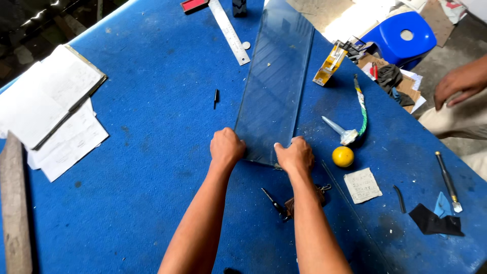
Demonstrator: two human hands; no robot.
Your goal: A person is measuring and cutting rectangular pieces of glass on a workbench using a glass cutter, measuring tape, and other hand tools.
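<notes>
A long clear glass pane (276, 76) lies lengthwise on the blue felt table (152, 152), running away from me. My left hand (227, 147) grips its near left corner. My right hand (295, 155) grips its near right corner. Both hands have fingers curled around the near edge. A thin strip of glass (350, 203) lies on the table just right of my right forearm.
A steel ruler (231, 33) lies at the far end. Papers and a notebook (48, 101) sit at left. A yellow ball (343, 156), a tape roll (329, 63), a glass cutter (448, 181), keys (289, 205) and a dark rag (435, 222) are right. Another person's hand (459, 83) is at far right.
</notes>
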